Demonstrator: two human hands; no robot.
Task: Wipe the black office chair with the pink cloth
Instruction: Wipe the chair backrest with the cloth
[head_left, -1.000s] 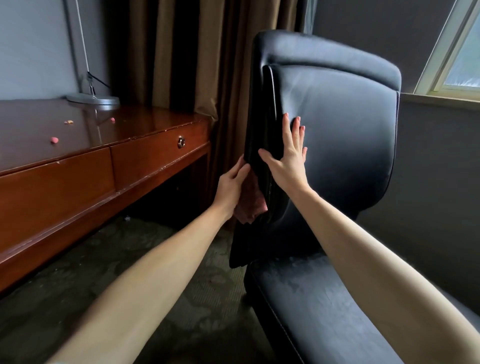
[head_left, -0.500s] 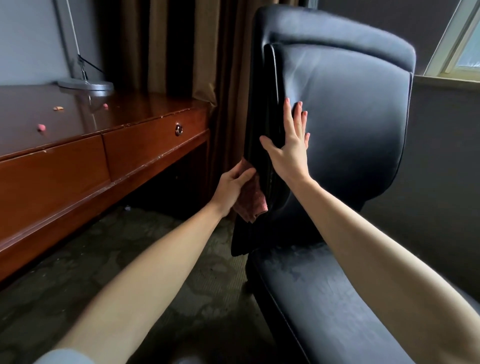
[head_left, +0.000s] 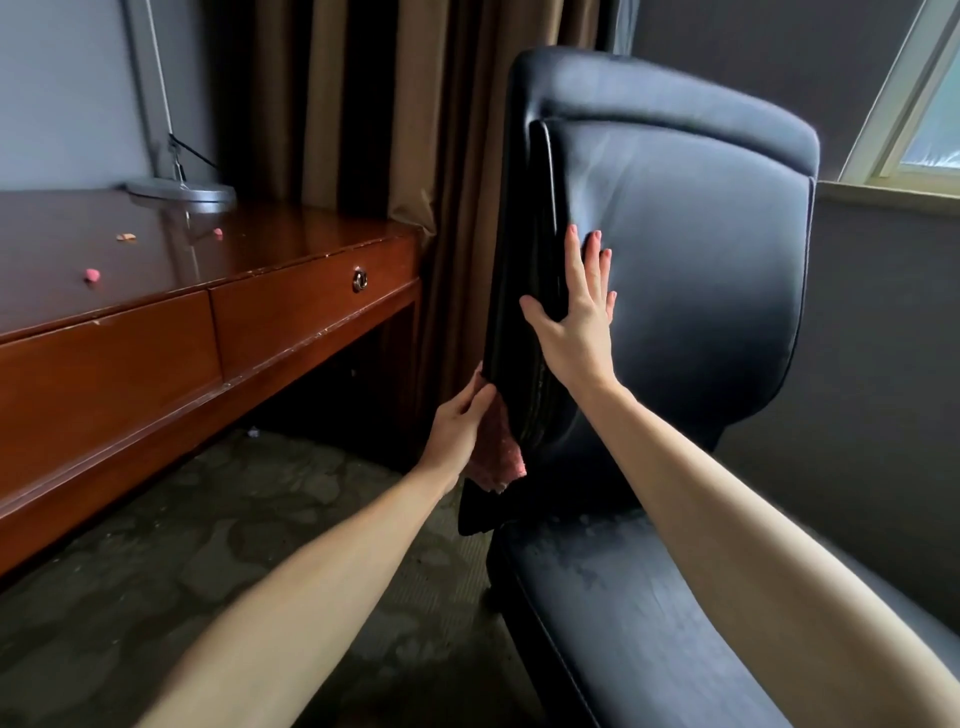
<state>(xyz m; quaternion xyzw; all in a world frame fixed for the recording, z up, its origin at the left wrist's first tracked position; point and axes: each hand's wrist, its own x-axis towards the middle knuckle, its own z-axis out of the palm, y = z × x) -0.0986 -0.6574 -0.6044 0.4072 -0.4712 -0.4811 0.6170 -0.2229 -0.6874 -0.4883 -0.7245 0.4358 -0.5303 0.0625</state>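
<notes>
Black office chair: the black office chair (head_left: 701, 291) stands at centre right, its backrest upright and its seat (head_left: 649, 623) running toward the lower right corner; the seat surface shows dull, patchy marks.
Pink cloth: the pink cloth (head_left: 501, 457) sits low on the left edge of the backrest, bunched between the left hand and the chair, with a ragged end hanging below the hand.
Left hand: the left hand (head_left: 457, 431) holds the cloth against the backrest's side edge; the thumb lies over the cloth and the fingers reach up along the edge, their tips partly hidden behind it.
Right hand: the right hand (head_left: 576, 332) lies flat on the front of the backrest near its left border, 4 fingers straight and close together pointing up, thumb spread wide toward the piped edge; it holds nothing.
Desk: a glossy wooden desk (head_left: 156, 374) fills the left side, with 2 drawer fronts and a ring pull (head_left: 359, 280) on the nearer one.
On the desk: a silver lamp base (head_left: 182, 189) at the back, 2 small pink bits (head_left: 92, 275) and 1 tan scrap (head_left: 125, 237).
Behind: brown curtains (head_left: 363, 104) hang between desk and chair; a window (head_left: 930, 104) shows at the upper right.
Floor: dark patterned carpet (head_left: 260, 519).
</notes>
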